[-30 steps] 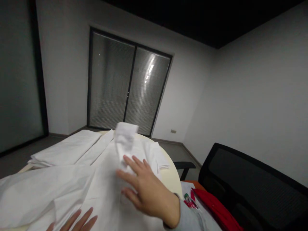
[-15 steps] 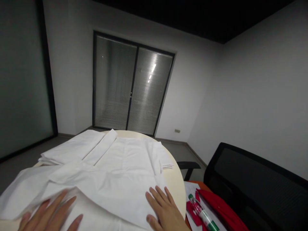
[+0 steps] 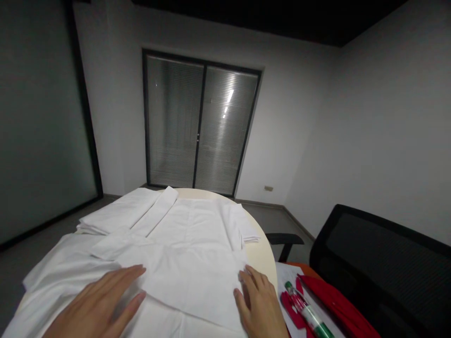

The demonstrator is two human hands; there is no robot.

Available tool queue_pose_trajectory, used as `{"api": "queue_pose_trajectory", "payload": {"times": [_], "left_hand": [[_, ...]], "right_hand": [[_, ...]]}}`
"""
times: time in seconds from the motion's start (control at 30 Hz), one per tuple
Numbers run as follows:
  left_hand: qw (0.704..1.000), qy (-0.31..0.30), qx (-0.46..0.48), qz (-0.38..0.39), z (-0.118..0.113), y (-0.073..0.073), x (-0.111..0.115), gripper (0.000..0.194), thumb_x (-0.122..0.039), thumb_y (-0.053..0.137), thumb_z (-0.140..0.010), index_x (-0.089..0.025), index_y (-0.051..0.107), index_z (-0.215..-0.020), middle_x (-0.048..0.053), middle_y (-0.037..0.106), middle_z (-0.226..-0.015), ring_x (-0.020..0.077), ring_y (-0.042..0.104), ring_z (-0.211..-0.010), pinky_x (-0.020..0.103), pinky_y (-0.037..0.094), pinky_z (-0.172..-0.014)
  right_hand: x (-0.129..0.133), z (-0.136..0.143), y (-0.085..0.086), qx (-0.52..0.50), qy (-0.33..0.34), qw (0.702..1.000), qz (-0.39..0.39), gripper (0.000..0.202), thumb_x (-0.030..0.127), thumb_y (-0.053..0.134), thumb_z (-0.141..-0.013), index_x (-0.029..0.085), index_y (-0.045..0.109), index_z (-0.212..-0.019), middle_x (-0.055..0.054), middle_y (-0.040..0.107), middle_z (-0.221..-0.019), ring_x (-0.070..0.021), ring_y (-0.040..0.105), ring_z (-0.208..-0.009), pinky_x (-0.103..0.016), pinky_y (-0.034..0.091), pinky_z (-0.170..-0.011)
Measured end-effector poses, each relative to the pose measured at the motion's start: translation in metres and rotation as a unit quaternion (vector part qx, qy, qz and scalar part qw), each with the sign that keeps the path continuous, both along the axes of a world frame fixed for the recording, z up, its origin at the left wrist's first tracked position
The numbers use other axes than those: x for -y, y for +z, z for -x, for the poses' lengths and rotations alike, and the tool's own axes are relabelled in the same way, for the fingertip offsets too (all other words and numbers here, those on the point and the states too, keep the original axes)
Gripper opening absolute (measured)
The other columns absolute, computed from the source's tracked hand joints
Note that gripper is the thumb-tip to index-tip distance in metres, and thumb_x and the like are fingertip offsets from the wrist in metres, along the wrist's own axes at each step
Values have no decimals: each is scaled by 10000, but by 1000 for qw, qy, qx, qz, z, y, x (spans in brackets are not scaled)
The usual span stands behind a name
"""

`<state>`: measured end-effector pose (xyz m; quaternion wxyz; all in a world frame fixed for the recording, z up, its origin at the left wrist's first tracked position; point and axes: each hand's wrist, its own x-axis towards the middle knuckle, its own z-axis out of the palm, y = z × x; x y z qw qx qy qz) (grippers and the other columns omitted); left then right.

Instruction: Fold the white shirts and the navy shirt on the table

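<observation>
A white cloth garment (image 3: 190, 267) lies spread over the round table, with a sleeve-like or band-like strip (image 3: 160, 213) running diagonally across its far left part. My left hand (image 3: 100, 300) rests over the cloth at the lower left, fingers stretched out and thumb apart, beside a folded-over layer. At the right edge of that layer is my right hand (image 3: 260, 303), its fingers slightly bent and its thumb spread from them. Neither hand visibly grips the fabric. Loose, wrinkled cloth (image 3: 63, 267) covers the left side of the table.
The cream tabletop (image 3: 262, 256) shows along the right rim. Right of it stand a black mesh chair (image 3: 380, 272) and an orange surface bearing papers, red cloth (image 3: 334, 300) and a green-capped clear tube (image 3: 310, 314). A glazed door (image 3: 199, 126) is in the far wall.
My left hand has moved right and slightly up, and the raised fold near it now lies flatter. My right hand has shifted to the garment's right edge, its fingers more bent. The view has tilted slightly.
</observation>
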<state>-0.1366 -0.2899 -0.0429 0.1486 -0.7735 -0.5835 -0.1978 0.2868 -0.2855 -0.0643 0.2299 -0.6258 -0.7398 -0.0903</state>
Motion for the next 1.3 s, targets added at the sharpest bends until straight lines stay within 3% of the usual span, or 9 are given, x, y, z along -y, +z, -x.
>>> {"api": "queue_pose_trajectory", "payload": {"times": [0.13, 0.23, 0.37, 0.53, 0.7, 0.87, 0.97, 1.1, 1.3], "left_hand": [[991, -19, -13, 129, -29, 41, -18, 477, -484, 488, -964, -274, 732, -1316, 76, 761, -1279, 317, 719, -1158, 476, 566, -1024], [988, -56, -21, 143, -40, 54, -18, 445, -391, 526, -931, -253, 739, -1296, 102, 715, -1358, 328, 668, -1243, 502, 538, -1059], [987, -113, -13, 113, -42, 38, -12, 376, -370, 551, -955, -286, 743, -1268, 70, 673, -1430, 295, 627, -1316, 430, 544, -1082], [991, -130, -30, 27, -31, 6, -14, 325, -369, 570, -975, -329, 740, -1250, 23, 677, -1427, 267, 659, -1281, 379, 562, -1072], [991, -109, -52, -53, -26, -11, -19, 536, -401, 604, -969, -337, 556, -1499, 32, 386, -1673, 305, 513, -1440, 416, 532, -1115], [991, -104, -65, -58, -24, -16, -19, 548, -454, 576, -986, -325, 546, -1517, 36, 332, -1694, 323, 467, -1473, 432, 533, -1111], [992, -102, -57, -42, -21, -19, -19, 517, -477, 573, -986, -327, 594, -1481, 21, 366, -1677, 330, 461, -1475, 435, 520, -1125], [994, -96, -47, 7, -14, -26, -23, 504, -509, 562, -990, -373, 591, -1475, -11, 402, -1653, 327, 464, -1473, 446, 494, -1153], [989, -97, -21, 106, 6, -33, -38, 591, -611, 560, -964, -361, 553, -1500, -4, 520, -1567, 313, 512, -1436, 423, 470, -1172]], "right_hand": [[-5, 1, 38, 26, 90, 994, 58, 434, 262, 566, -934, 272, 640, -1362, -98, 632, -1441, -336, 633, -1223, -543, 526, -1036], [-23, 6, 68, 12, 192, 970, 149, 583, 273, 570, -948, 294, 494, -1526, -52, 495, -1593, -285, 532, -1393, -472, 416, -1182], [-64, 14, 77, -16, 212, 954, 211, 624, 355, 504, -1003, 208, 379, -1597, -97, 396, -1656, -247, 475, -1457, -373, 383, -1195], [-99, 21, 57, -15, 145, 970, 195, 427, 335, 499, -993, 200, 608, -1383, -134, 684, -1320, -270, 693, -1118, -381, 506, -955], [-105, 2, 55, -36, 132, 975, 174, 237, 240, 512, -978, 198, 726, -1071, -71, 743, -1062, -202, 689, -1012, -282, 465, -908], [-102, -18, 65, -36, 68, 985, 157, 255, 203, 492, -974, 168, 724, -1073, -109, 720, -1068, -231, 686, -1007, -325, 465, -944], [-86, -14, 68, -20, 40, 989, 142, 342, 207, 510, -966, 162, 680, -1259, -153, 675, -1225, -278, 667, -1099, -384, 474, -989], [-39, -2, 49, 21, 17, 999, 22, 548, 319, 542, -984, 197, 491, -1515, -178, 510, -1533, -373, 516, -1370, -533, 429, -1118], [24, -27, -36, 92, 145, 985, -11, 889, 401, 625, -931, 301, 138, -1668, -120, 422, -1620, -417, 489, -1430, -682, 454, -1103]]}}
